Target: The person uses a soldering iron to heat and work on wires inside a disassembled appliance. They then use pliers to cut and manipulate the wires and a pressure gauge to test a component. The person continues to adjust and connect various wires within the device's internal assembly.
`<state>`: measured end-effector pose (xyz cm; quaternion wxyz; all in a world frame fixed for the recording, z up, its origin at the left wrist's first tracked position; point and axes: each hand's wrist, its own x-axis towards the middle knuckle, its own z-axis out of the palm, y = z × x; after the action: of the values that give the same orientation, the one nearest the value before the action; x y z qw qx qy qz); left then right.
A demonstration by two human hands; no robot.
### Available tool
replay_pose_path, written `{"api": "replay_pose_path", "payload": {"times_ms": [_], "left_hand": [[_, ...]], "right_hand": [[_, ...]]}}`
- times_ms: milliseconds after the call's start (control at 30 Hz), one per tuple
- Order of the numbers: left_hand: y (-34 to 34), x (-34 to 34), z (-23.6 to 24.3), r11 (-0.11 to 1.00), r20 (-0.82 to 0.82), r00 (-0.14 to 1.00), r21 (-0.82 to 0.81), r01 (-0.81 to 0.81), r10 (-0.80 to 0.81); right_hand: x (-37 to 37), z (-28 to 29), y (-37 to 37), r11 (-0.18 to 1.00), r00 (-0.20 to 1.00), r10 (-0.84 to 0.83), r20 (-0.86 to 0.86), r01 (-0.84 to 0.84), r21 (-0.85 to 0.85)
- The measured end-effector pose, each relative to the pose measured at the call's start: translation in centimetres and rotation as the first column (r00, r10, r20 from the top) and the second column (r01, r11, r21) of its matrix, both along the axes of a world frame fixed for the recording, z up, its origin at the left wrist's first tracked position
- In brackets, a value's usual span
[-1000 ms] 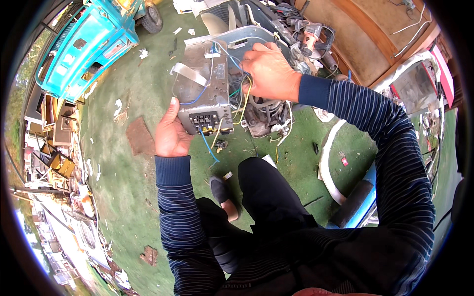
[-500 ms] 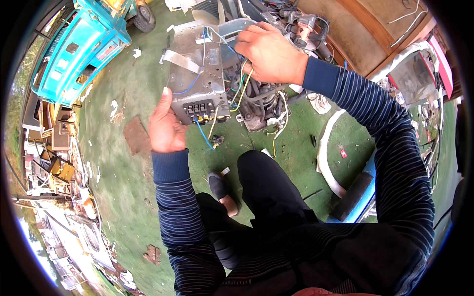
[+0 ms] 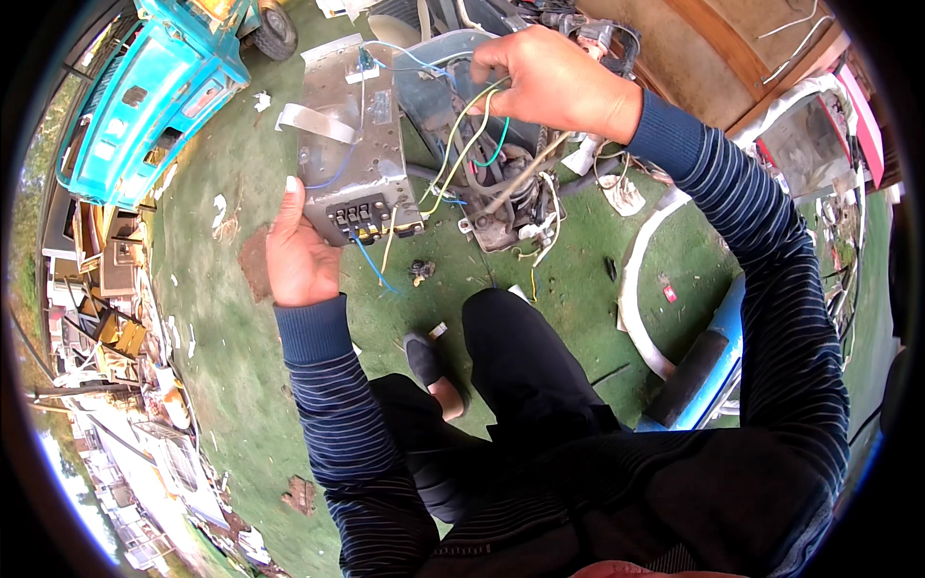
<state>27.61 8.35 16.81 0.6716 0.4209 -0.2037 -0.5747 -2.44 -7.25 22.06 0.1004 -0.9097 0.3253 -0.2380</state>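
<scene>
My left hand [image 3: 301,252] grips the near left corner of a grey metal box [image 3: 349,144] with a black terminal strip on its near face, held up above the grass. Yellow, green, white and blue wires [image 3: 453,159] run from the box up into my right hand [image 3: 551,79], which is closed around the bundle and pulls it taut to the right. A blue wire end [image 3: 371,265] dangles below the box. Under the wires lies a dirty motor-like part [image 3: 506,207] with more cables.
A turquoise vehicle body [image 3: 149,91] stands at the upper left. A white curved panel [image 3: 641,289] and a blue part [image 3: 718,366] lie on the grass at right. Scrap and boxes [image 3: 92,318] pile along the left edge. My knee [image 3: 520,337] and shoe [image 3: 429,366] are below the box.
Both hands have lifted the box higher and closer. My right hand moved up and to the right, drawing the wires out away from the box.
</scene>
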Motion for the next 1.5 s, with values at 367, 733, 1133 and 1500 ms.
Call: {"api": "replay_pose_path", "payload": {"times_ms": [367, 733, 1133, 1500], "left_hand": [[0.8, 0.1, 0.1, 0.991, -0.062, 0.998, 0.130, 0.036, -0.028], [0.2, -1.5, -3.5, 0.990, 0.022, 0.995, 0.104, 0.096, -0.099], [-1.9, -1.5, -2.0, 0.985, -0.222, 0.962, 0.027, 0.172, -0.161], [-0.4, -1.4, -2.1, 0.984, -0.189, 0.975, 0.113, 0.135, -0.112]], "right_hand": [[3.3, 0.4, -3.3, 0.946, 0.900, 0.084, -0.428, -0.208, -0.250], [-2.1, 0.7, -4.3, 0.797, 0.832, 0.284, -0.476, -0.481, -0.365], [-6.4, -1.7, -5.0, 0.944, 0.987, -0.159, 0.014, 0.156, -0.291], [-2.7, -1.3, -5.3, 0.871, 0.921, -0.385, 0.068, 0.386, -0.303]]}}
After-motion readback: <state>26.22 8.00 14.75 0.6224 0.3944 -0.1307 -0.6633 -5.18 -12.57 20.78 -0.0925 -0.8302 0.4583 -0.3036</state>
